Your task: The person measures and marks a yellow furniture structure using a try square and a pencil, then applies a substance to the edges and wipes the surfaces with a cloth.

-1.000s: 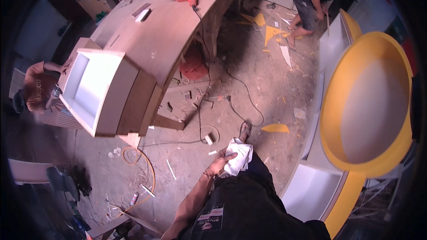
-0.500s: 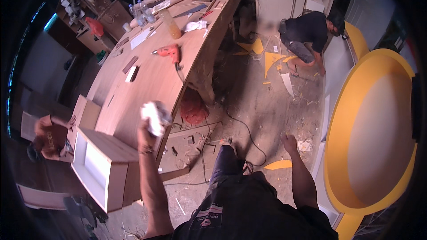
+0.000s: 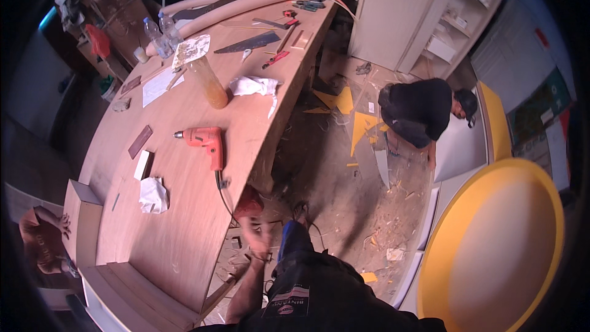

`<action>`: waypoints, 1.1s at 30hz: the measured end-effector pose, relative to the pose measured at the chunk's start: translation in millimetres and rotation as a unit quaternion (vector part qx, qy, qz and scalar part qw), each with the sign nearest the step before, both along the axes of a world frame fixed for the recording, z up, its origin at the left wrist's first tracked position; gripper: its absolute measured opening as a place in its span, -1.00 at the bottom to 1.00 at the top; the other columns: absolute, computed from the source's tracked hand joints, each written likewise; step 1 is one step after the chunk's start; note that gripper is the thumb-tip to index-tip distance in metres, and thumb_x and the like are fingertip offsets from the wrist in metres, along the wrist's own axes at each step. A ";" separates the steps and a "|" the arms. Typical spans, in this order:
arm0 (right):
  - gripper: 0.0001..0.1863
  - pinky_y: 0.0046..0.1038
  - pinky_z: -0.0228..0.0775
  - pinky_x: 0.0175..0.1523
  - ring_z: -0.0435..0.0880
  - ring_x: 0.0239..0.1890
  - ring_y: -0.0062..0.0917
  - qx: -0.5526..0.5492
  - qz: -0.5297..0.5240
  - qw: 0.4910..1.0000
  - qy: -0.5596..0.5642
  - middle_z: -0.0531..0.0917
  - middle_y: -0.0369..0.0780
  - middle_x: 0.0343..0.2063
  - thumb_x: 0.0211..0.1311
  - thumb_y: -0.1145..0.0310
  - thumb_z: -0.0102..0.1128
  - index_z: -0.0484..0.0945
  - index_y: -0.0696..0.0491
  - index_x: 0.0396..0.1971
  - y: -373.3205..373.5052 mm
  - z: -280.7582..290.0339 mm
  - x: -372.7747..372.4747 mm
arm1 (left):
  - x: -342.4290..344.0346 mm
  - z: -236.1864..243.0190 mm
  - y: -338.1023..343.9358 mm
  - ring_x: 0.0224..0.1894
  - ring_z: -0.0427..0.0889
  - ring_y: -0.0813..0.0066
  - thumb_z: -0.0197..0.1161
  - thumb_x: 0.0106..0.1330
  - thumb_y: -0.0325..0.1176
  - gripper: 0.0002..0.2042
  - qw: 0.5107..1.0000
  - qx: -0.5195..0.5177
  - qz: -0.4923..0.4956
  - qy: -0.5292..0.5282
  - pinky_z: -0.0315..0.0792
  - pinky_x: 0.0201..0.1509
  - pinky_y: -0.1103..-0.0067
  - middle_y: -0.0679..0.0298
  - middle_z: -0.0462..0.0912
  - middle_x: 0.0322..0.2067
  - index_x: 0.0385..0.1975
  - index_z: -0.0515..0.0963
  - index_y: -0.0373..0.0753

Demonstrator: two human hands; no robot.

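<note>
My left hand (image 3: 256,237) hangs beside the table's near right edge, blurred by motion. Its fingers look loosely apart and nothing shows in them. A crumpled white cloth (image 3: 153,195) lies on the wooden table (image 3: 178,233), apart from my hand. Near it are a small white block (image 3: 143,165) and a reddish-brown strip (image 3: 141,142). The red power drill (image 3: 208,142) rests on its side, its cord running over the table edge close to my hand. My right hand is out of view.
A clear container of amber stuff (image 3: 211,89), another white cloth (image 3: 254,86) and a handsaw (image 3: 249,42) lie farther along the table. A co-worker (image 3: 418,110) crouches at right, near a large yellow-rimmed oval panel (image 3: 430,270). Another person (image 3: 43,240) is at left. Scraps litter the floor.
My left hand has let go of the crumpled white cloth onto the table and drawn back right and down. My right hand has left the view. The view has shifted toward the table.
</note>
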State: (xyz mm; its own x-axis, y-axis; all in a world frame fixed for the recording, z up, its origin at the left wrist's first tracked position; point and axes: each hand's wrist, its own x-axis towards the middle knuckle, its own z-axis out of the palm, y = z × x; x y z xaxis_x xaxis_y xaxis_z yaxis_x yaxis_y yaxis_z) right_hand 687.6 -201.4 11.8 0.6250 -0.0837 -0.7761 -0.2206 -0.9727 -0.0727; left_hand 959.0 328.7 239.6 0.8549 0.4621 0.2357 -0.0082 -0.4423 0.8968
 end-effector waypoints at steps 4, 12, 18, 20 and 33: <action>-0.67 -0.14 0.56 -0.18 0.75 -0.32 -0.21 -0.002 -0.050 0.998 0.027 0.77 -0.19 -0.40 0.33 0.10 0.08 0.79 -0.08 -0.30 17.6 37.9 70.4 | 66.1 1.1 -71.5 -0.24 0.71 0.30 0.34 0.28 -0.48 -0.91 0.943 -0.126 -0.270 0.147 0.57 -0.13 0.42 0.18 0.72 -0.31 -0.24 0.66 -0.24; -0.76 -0.20 0.57 -0.22 0.76 -0.39 -0.34 -0.021 0.097 0.965 -0.245 0.74 -0.17 -0.48 0.22 0.18 0.14 0.74 -0.06 -0.44 15.1 44.3 343.8 | 263.6 49.3 -117.2 -0.19 0.75 0.15 0.38 0.23 -0.48 -0.88 0.858 -0.020 -0.507 0.079 0.59 -0.13 0.39 0.15 0.73 -0.33 -0.25 0.68 -0.24; -0.67 -0.08 0.54 -0.16 0.74 -0.31 -0.11 0.178 -0.239 0.906 -0.300 0.74 -0.04 -0.46 0.20 0.15 0.21 0.71 0.12 -0.51 13.0 66.3 611.4 | 399.5 63.5 -115.9 -0.40 0.69 0.55 0.36 0.34 -0.50 -0.95 0.927 -0.200 -0.302 0.092 0.54 -0.28 0.56 0.24 0.73 -0.46 -0.30 0.68 -0.34; -0.60 -0.04 0.54 -0.11 0.73 -0.29 -0.03 0.103 -0.173 0.930 -0.307 0.73 0.01 -0.43 0.26 0.09 0.13 0.70 0.14 -0.49 26.3 78.1 669.5 | 443.5 69.3 -108.8 -0.38 0.59 0.70 0.36 0.38 -0.46 -0.91 0.947 -0.164 -0.269 0.067 0.50 -0.28 0.64 0.33 0.69 -0.47 -0.29 0.67 -0.36; -0.71 -0.23 0.64 -0.25 0.77 -0.51 -0.35 0.179 -0.154 0.938 -0.253 0.76 -0.16 -0.56 0.43 0.25 0.04 0.69 0.10 -0.30 -6.1 47.5 824.9 | 784.9 62.8 -33.6 -0.17 0.65 0.40 0.61 0.15 -0.06 -0.47 0.992 0.064 -0.103 0.042 0.55 -0.09 0.45 0.19 0.69 -0.23 -0.06 0.60 -0.33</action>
